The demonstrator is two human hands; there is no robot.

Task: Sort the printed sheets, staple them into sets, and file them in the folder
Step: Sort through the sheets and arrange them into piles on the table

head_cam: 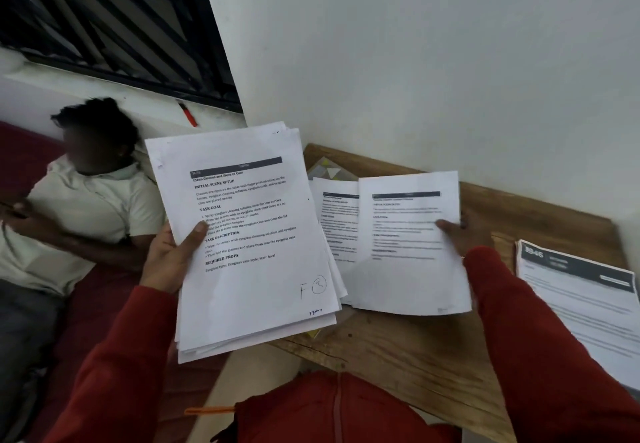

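Sorting, head view: left hand (173,252) grips the thick stack (249,245) of matte printed sheets, thumb on top, left of the wooden counter (398,349). Right hand (464,231) pinches a single sheet (408,241) over the counter pile (334,220). Best practice: match headings, square edges before release. Thin paper, limp, curling.

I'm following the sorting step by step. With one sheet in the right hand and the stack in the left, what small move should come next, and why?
Probably lay the single sheet held by the right hand onto the pile on the wooden table. It hangs just above that pile, and the left hand holds a thick stack not yet sorted.
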